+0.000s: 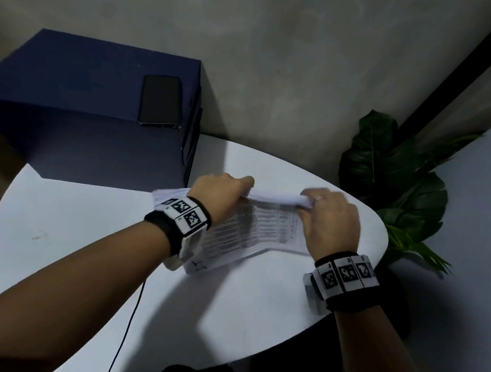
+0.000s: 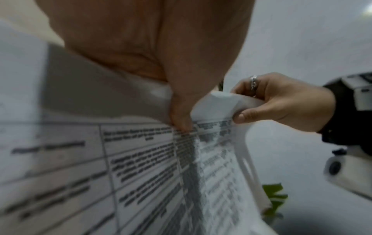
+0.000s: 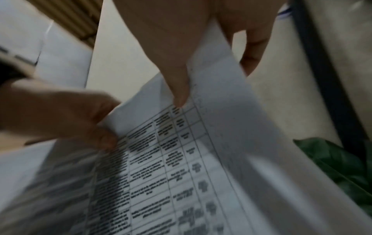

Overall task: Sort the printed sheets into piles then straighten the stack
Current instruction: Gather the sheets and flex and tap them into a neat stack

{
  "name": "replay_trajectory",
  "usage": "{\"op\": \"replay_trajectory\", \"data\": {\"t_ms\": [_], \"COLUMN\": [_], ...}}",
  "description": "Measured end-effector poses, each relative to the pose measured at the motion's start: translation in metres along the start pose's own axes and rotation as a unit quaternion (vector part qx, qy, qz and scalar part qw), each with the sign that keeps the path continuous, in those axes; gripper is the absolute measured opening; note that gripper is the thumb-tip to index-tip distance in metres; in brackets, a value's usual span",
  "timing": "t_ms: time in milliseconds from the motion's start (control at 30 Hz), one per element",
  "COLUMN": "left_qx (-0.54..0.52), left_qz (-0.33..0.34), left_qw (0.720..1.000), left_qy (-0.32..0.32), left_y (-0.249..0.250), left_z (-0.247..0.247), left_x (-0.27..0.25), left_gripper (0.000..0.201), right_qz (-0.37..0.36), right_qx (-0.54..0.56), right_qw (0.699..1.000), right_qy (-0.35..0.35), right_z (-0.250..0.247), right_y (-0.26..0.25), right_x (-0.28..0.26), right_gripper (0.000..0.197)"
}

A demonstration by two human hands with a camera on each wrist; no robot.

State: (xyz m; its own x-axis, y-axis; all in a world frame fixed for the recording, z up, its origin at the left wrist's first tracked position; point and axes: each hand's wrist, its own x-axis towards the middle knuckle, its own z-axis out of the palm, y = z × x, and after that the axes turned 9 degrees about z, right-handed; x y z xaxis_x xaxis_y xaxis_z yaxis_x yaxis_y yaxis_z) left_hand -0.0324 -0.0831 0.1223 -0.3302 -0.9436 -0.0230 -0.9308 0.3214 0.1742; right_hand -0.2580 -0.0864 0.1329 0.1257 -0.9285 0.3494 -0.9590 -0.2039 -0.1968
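A stack of printed sheets [image 1: 264, 229] with tables of text stands tilted on the round white table [image 1: 86, 231], its lower edge on the tabletop. My left hand [image 1: 222, 195] grips the top edge of the stack [image 2: 141, 159], thumb on the printed side. My right hand [image 1: 330, 220] pinches the top right part of the sheets [image 3: 201, 159], thumb in front, fingers behind. A ring shows on my right hand [image 2: 281, 101]. In the right wrist view my left hand [image 3: 66, 117] holds the paper's left edge. The sheets bow between the hands.
A dark blue box [image 1: 91, 107] stands at the table's back left with a black phone [image 1: 161, 101] on top. A green leafy plant [image 1: 396, 181] is beyond the table's right edge. A thin black cable [image 1: 131, 318] runs down from my left wrist.
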Motion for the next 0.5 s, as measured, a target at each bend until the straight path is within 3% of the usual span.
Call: {"op": "replay_trajectory", "data": {"t_ms": [100, 167, 200, 267, 300, 367, 433, 500], "left_qx": [-0.127, -0.286, -0.371, -0.478, -0.496, -0.480, -0.427, -0.400], "left_qz": [-0.035, -0.049, -0.049, -0.041, -0.039, -0.046, -0.058, -0.060], "left_qw": [0.982, 0.934, 0.900, 0.848, 0.838, 0.843, 0.862, 0.873], "left_qy": [0.133, 0.209, 0.224, 0.224, 0.222, 0.237, 0.265, 0.273], "left_y": [-0.008, -0.019, -0.023, -0.026, -0.024, -0.018, -0.011, -0.010], "left_z": [-0.013, -0.015, -0.015, -0.013, -0.012, -0.006, 0.002, 0.016], "left_x": [-0.014, -0.022, -0.023, -0.022, -0.022, -0.023, -0.028, -0.037], "left_gripper": [0.015, 0.013, 0.013, 0.022, 0.027, 0.032, 0.026, 0.022], "right_qz": [0.151, 0.256, 0.289, 0.296, 0.285, 0.256, 0.223, 0.226], "right_qx": [0.191, 0.344, 0.426, 0.557, 0.585, 0.596, 0.594, 0.601], "right_qw": [0.962, 0.900, 0.856, 0.776, 0.758, 0.761, 0.773, 0.767], "right_qy": [0.126, 0.081, 0.040, -0.024, -0.039, -0.022, 0.010, 0.023], "right_z": [-0.018, -0.015, -0.011, -0.006, -0.005, -0.011, -0.010, -0.006], "right_y": [0.007, 0.009, 0.008, 0.004, 0.003, -0.005, -0.009, -0.011], "right_x": [0.003, 0.009, 0.013, 0.018, 0.020, 0.022, 0.020, 0.008], "right_gripper": [0.093, 0.120, 0.125, 0.110, 0.089, 0.042, 0.038, 0.029]}}
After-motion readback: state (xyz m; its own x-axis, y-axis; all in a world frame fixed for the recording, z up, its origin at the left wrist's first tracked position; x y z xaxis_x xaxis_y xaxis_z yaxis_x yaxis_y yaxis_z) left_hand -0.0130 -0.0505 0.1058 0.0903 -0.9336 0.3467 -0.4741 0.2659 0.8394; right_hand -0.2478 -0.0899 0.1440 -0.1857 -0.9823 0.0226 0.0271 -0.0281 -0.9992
